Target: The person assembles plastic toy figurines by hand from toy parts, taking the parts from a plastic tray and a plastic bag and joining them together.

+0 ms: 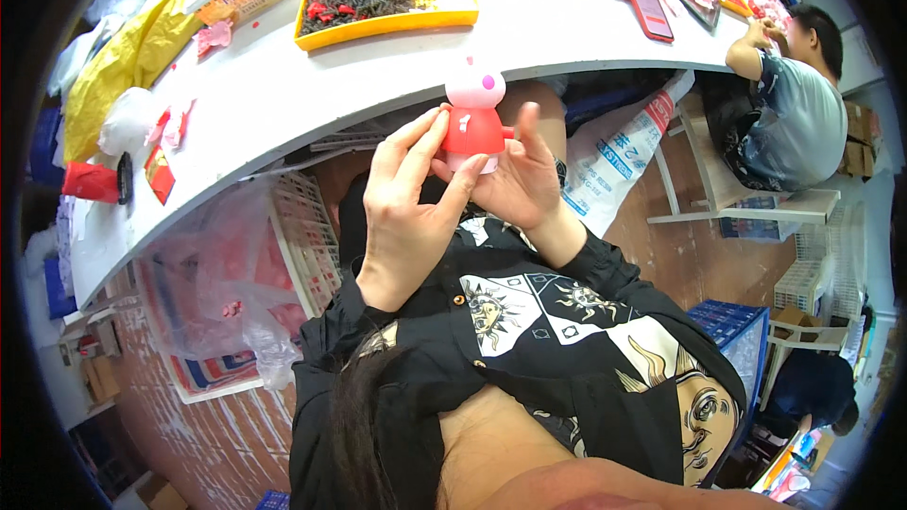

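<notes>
A small toy figure [474,127] with a pink head and a red body stands upright between my two hands, just off the front edge of the white table. My left hand [408,194] pinches its left side, with fingertips on the red body and the thumb near the pink base. From the right, my right hand [525,175] cups the figure's lower part. Its thumb is raised away from the toy, and its other fingers are partly hidden behind it.
On the white table [255,94] sits a yellow tray [387,30] of small black and red parts. A red phone [645,5] lies farther right, near piled red and pink pieces. Crates and a plastic bag [222,264] are below left. Another person [789,104] sits at right.
</notes>
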`<action>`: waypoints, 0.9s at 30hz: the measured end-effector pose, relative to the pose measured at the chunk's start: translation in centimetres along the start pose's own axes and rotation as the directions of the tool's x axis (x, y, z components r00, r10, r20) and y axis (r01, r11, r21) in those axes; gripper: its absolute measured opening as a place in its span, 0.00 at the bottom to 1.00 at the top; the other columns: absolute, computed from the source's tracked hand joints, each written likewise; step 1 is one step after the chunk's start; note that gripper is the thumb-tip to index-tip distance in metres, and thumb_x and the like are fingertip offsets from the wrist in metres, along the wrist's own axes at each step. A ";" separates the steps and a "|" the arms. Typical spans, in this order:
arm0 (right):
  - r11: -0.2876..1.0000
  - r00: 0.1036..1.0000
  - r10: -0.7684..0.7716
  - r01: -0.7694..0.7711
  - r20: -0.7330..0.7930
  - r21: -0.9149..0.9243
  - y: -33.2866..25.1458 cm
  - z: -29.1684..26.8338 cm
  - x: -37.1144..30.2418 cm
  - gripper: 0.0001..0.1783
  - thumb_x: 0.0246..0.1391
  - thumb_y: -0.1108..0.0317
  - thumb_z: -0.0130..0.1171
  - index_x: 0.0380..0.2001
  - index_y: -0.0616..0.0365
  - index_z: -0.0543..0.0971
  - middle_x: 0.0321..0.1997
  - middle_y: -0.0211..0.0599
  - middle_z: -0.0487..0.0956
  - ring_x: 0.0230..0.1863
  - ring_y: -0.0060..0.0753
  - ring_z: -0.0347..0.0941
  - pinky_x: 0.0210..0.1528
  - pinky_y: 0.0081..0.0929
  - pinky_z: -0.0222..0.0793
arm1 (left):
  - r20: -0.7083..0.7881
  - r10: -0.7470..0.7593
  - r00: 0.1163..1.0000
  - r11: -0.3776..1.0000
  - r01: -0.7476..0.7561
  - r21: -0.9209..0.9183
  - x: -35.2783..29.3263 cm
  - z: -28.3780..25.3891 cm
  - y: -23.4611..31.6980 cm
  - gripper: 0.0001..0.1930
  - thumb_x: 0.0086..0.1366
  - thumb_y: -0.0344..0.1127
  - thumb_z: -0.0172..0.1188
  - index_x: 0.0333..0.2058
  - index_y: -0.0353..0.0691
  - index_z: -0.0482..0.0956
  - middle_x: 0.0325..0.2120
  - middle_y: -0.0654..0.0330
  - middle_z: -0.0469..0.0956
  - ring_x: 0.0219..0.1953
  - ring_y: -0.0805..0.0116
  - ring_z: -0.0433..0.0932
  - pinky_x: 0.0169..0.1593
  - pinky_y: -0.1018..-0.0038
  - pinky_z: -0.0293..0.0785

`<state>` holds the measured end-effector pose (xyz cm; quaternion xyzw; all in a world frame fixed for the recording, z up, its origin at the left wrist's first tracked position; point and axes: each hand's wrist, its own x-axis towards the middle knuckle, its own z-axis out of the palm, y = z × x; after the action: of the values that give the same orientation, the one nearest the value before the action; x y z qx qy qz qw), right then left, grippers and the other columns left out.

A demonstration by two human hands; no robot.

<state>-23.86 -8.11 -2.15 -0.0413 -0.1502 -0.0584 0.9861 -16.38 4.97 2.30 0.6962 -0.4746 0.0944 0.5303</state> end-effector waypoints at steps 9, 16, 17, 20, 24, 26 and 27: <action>0.624 0.923 -0.348 0.099 -0.162 -0.775 -0.6 0.9 0.6 0.28 0.64 0.57 0.51 0.60 0.63 0.61 0.57 0.45 0.71 0.57 0.38 0.70 0.60 0.36 0.66 | 0.096 -0.316 0.944 0.890 0.329 -0.316 -1.8 0.9 -3.0 0.31 0.62 0.26 0.61 0.62 0.30 0.59 0.53 0.43 0.70 0.47 0.63 0.78 0.50 0.72 0.75; 0.452 0.885 -0.458 0.155 -0.080 -0.879 -1.3 -0.1 1.2 0.24 0.65 0.59 0.51 0.57 0.60 0.63 0.54 0.42 0.72 0.55 0.35 0.71 0.60 0.37 0.67 | 0.257 -0.528 0.809 0.702 0.586 -0.403 -4.9 1.4 -6.3 0.26 0.68 0.27 0.55 0.63 0.32 0.59 0.53 0.47 0.71 0.46 0.71 0.77 0.51 0.78 0.74; 0.603 0.923 -0.374 0.166 -0.093 -0.780 -1.6 0.3 1.1 0.25 0.65 0.56 0.49 0.57 0.62 0.63 0.54 0.43 0.72 0.56 0.36 0.71 0.61 0.40 0.66 | 0.275 -0.531 0.801 0.690 0.598 -0.408 -5.1 1.6 -6.4 0.26 0.68 0.26 0.54 0.63 0.33 0.60 0.52 0.49 0.71 0.45 0.71 0.78 0.50 0.79 0.73; 0.826 0.967 -0.222 0.120 -0.122 -0.551 -2.0 1.4 1.0 0.30 0.66 0.52 0.46 0.58 0.67 0.63 0.56 0.48 0.71 0.58 0.41 0.69 0.64 0.47 0.62 | 0.191 -0.397 0.898 0.813 0.441 -0.381 -3.9 1.4 -4.7 0.23 0.67 0.26 0.55 0.59 0.32 0.65 0.47 0.53 0.75 0.43 0.71 0.78 0.49 0.78 0.74; 0.960 0.977 -0.165 0.127 -0.135 -0.249 -1.7 2.2 1.0 0.28 0.62 0.56 0.49 0.57 0.66 0.65 0.52 0.50 0.73 0.58 0.43 0.69 0.65 0.45 0.61 | -0.028 -0.115 0.993 0.987 0.111 -0.121 -0.9 0.4 -0.9 0.19 0.59 0.24 0.62 0.50 0.35 0.74 0.39 0.55 0.77 0.38 0.69 0.79 0.44 0.75 0.75; 0.977 0.982 -0.169 0.157 -0.081 -0.145 -1.2 2.2 1.0 0.27 0.61 0.57 0.50 0.57 0.65 0.65 0.52 0.51 0.73 0.58 0.43 0.69 0.66 0.43 0.59 | -0.027 -0.027 0.999 0.998 0.026 -0.055 0.1 0.4 0.1 0.21 0.55 0.25 0.66 0.49 0.35 0.74 0.39 0.54 0.76 0.37 0.66 0.78 0.43 0.73 0.75; 0.972 0.979 -0.174 0.154 -0.104 -0.175 -1.3 1.8 1.0 0.27 0.61 0.58 0.50 0.57 0.65 0.66 0.54 0.49 0.73 0.59 0.40 0.69 0.66 0.39 0.58 | 0.001 -0.009 1.000 0.999 0.009 -0.034 0.6 0.6 0.2 0.23 0.55 0.25 0.66 0.50 0.35 0.74 0.40 0.53 0.76 0.38 0.66 0.78 0.44 0.72 0.75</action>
<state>-23.57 -9.32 -0.01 -0.1072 -0.0890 -0.1543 0.9781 -16.41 4.14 2.56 0.6893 -0.4732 0.0836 0.5422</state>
